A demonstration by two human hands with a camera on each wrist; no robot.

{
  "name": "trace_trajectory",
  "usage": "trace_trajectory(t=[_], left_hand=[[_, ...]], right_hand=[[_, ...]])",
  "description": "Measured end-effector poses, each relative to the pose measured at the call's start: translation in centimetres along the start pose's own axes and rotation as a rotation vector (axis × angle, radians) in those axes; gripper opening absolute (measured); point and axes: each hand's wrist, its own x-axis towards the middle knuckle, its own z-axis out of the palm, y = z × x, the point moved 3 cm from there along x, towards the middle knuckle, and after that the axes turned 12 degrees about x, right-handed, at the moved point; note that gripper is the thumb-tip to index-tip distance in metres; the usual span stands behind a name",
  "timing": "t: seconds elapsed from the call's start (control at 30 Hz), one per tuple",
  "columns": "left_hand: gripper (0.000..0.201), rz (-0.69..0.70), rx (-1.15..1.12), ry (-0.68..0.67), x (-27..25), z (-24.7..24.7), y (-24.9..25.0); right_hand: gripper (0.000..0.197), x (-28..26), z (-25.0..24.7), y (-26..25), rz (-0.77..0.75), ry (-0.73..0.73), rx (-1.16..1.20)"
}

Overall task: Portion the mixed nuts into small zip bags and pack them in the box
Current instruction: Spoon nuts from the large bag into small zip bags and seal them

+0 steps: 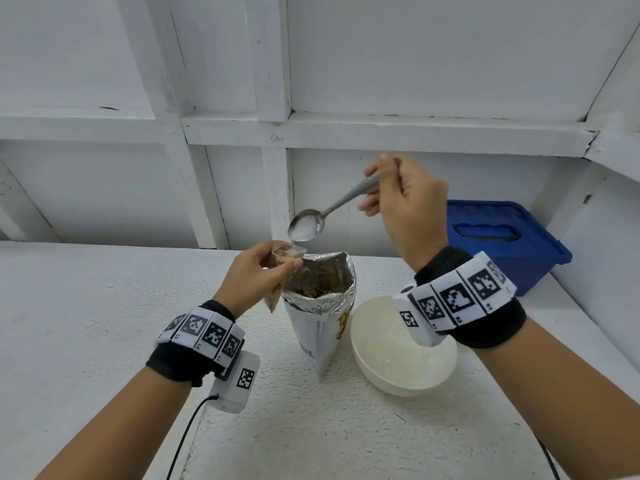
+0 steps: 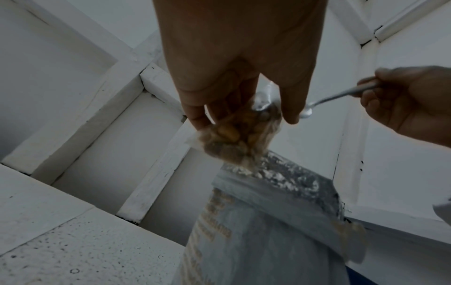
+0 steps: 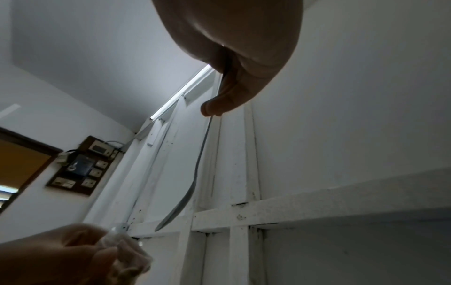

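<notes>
My left hand (image 1: 258, 277) pinches a small clear zip bag (image 1: 282, 268) partly filled with nuts, its mouth held open beside the top of the big foil nut pouch (image 1: 320, 306). In the left wrist view the zip bag (image 2: 238, 137) hangs from my fingers above the pouch (image 2: 263, 221). My right hand (image 1: 403, 209) grips the handle of a metal spoon (image 1: 308, 225), whose bowl looks empty and hovers just above the zip bag's mouth. The spoon (image 3: 187, 192) hangs down from my right fingers in the right wrist view. The foil pouch stands open and upright on the table.
A white bowl (image 1: 403, 351) sits right of the pouch, under my right wrist. A blue plastic box (image 1: 502, 237) with a closed lid stands at the back right against the wall. White panelled walls close in the white table (image 1: 86, 323) behind and to the right.
</notes>
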Motion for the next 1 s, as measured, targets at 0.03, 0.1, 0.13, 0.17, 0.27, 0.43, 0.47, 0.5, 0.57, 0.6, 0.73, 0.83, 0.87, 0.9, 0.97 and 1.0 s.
trace_trajectory(t=[0.03, 0.1, 0.13, 0.17, 0.27, 0.43, 0.47, 0.5, 0.57, 0.6, 0.73, 0.83, 0.87, 0.9, 0.97, 1.0], left_hand=[[0.022, -0.01, -0.017, -0.001, 0.0, -0.1, -0.2], [0.029, -0.024, -0.037, 0.011, 0.1, -0.4, -0.5], [0.028, -0.021, -0.05, 0.024, 0.2, -0.7, -0.5], [0.025, -0.019, -0.065, 0.039, 0.2, -0.8, -0.4], [0.014, -0.026, -0.107, 0.077, 0.4, -1.2, 0.1], [0.008, -0.038, -0.244, 0.122, 0.7, -1.2, 1.2], [0.009, -0.038, -0.271, 0.141, 0.8, -1.2, 1.3], [0.009, -0.038, -0.289, 0.161, 0.8, -1.1, 1.5], [0.007, -0.038, -0.289, 0.198, 0.9, -1.0, 1.7], [0.006, -0.033, -0.279, 0.212, 0.9, -1.0, 1.9], [0.011, -0.033, -0.277, 0.272, 1.2, -0.8, 3.0], [0.016, -0.056, -0.342, 0.294, 1.3, -0.7, 3.8], [0.018, -0.065, -0.372, 0.294, 1.3, -0.7, 4.1], [0.02, -0.07, -0.406, 0.291, 1.3, -0.6, 4.4], [0.024, -0.066, -0.467, 0.268, 1.1, -0.3, 5.1], [0.027, -0.059, -0.491, 0.245, 0.9, -0.1, 5.5]], right_hand=[[0.022, 0.1, -0.7, 0.3, 0.023, 0.03, -0.006], [0.021, -0.2, -1.7, 1.2, 0.093, 0.047, -0.041], [0.02, -0.6, -1.9, 1.7, 0.143, 0.029, -0.065], [0.02, -1.1, -2.0, 2.4, 0.204, -0.004, -0.094], [0.019, -3.6, -1.3, 4.7, 0.397, -0.111, -0.155], [0.014, -6.6, 0.2, 7.1, 0.627, -0.212, -0.111], [0.016, -6.6, 0.3, 7.3, 0.613, -0.233, -0.164], [0.017, -6.5, 0.3, 7.3, 0.581, -0.247, -0.227], [0.015, -6.0, 0.4, 6.9, 0.48, -0.244, -0.301], [0.013, -5.6, 0.6, 6.6, 0.413, -0.239, -0.316], [0.021, -4.8, 1.6, 5.2, 0.097, -0.279, -0.411], [0.036, -5.2, 2.9, 4.0, 0.001, -0.417, -0.462], [0.037, -5.4, 3.4, 3.7, 0.008, -0.471, -0.478], [0.037, -5.7, 3.9, 3.6, 0.037, -0.516, -0.485], [0.04, -6.0, 4.5, 3.7, 0.127, -0.54, -0.438], [0.039, -6.0, 4.5, 3.7, 0.173, -0.516, -0.391]])
